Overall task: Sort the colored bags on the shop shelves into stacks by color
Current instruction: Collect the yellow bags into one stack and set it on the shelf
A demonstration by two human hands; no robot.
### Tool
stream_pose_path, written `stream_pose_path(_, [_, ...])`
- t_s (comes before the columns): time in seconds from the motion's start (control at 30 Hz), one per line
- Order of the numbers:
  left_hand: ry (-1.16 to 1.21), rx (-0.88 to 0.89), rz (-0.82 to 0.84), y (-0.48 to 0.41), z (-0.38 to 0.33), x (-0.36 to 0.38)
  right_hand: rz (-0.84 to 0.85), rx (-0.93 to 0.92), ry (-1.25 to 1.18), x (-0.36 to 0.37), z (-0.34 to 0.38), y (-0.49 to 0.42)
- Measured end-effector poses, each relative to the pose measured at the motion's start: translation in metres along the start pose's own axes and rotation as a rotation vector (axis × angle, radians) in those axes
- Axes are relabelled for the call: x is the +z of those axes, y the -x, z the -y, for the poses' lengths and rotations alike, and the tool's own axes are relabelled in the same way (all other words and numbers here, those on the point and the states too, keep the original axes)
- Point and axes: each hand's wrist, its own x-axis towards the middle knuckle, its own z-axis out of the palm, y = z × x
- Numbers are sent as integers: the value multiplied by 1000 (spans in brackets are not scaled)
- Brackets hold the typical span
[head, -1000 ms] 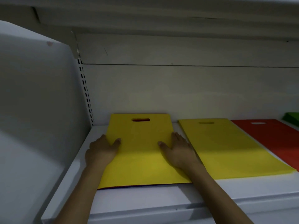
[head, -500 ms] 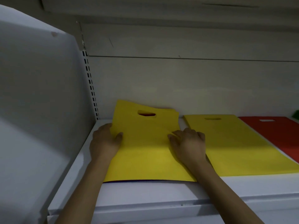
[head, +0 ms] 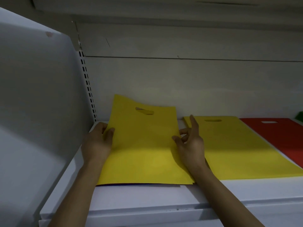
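The yellow bag point(head: 144, 145) on the left of the white shelf point(head: 147, 199) now has its far end, the end with the handle slot, lifted well off the pile and tilted up toward the back wall point(head: 180, 82). A second ago the same bag lay flat with both palms resting on it, and half a second ago only its far left corner had begun to rise. Its near end rests on the shelf, with a thin dark edge of another bag point(head: 139, 184) showing beneath it.

The left hand point(head: 98, 141) pinches the bag's left edge, thumb on top and the fingers curled behind the sheet. The right hand point(head: 190, 145) has changed from lying flat on the bag to holding its right edge: the thumb presses on top, some fingers are tucked at or under the edge, and the index finger points up, clear of the bag.

Just to the right, apart from the lifted bag, a second yellow stack point(head: 237, 148) lies flat, as before. Beside that lies a red stack point(head: 282, 138), and a sliver of green point(head: 299, 117) shows at the far right edge. The camera has moved closer and slightly leftward, so the side panel point(head: 37, 104) fills more of the view.
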Motion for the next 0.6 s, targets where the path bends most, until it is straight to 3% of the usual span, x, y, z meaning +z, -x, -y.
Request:
stream_pose_path(0.27, [259, 110, -224, 10, -14, -14, 106, 106, -275, -4, 0, 0])
stream_pose_path(0.4, [433, 20, -89, 5, -8, -13, 52, 160, -456, -9, 0, -5])
stream_pose_path(0.5, [494, -28, 59, 5, -11, -14, 6, 144, -380, -14, 2, -6])
stream_pose_path(0.6, [500, 25, 96, 12, -23, -17, -29, 60, -240, -22, 3, -5])
